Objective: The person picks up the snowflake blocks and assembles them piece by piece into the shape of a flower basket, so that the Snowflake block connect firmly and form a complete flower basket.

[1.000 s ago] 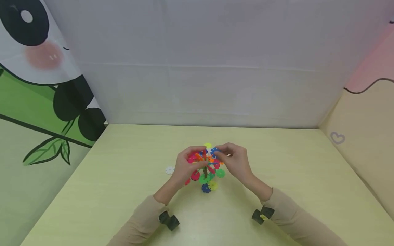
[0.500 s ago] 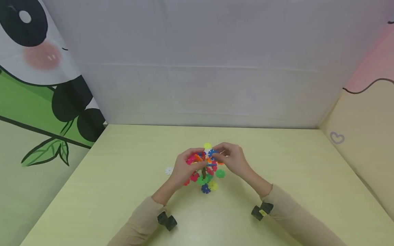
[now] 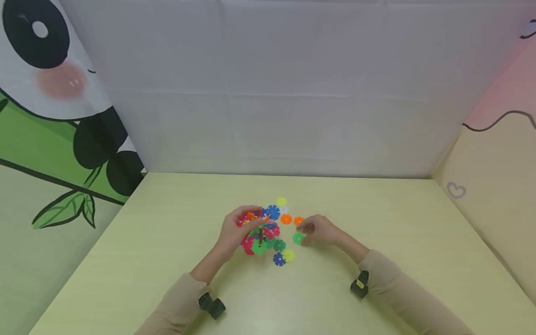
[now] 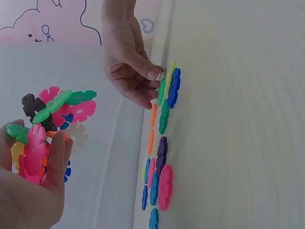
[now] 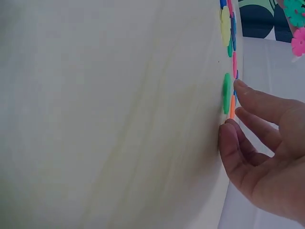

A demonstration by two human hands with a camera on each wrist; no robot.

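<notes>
My left hand [image 3: 229, 230] grips a cluster of interlocked plastic snowflake discs [image 4: 34, 150] in pink, green, brown, orange and blue. Its fingers and thumb curl round the cluster, which is raised over the table, and they hide part of it. A blue disc [image 3: 273, 212] shows at the cluster's upper right in the head view. To the right, my right hand [image 3: 320, 229] is low over the table with loosely bent fingers and nothing between them. Its fingertips are right by a loose orange disc [image 3: 298, 221] and a green disc [image 3: 298, 238].
More loose discs lie round the cluster: another orange disc [image 3: 286, 219], a yellow disc [image 3: 282, 201] behind, and a dark blue disc [image 3: 279, 259] beside a yellow-green disc [image 3: 289, 255] in front. A pale wall [image 3: 289, 135] stands along the table's [image 3: 377, 218] back edge.
My right hand has let go of the blue disc and moved right and down to the loose discs. My left hand has shifted left with the cluster.
</notes>
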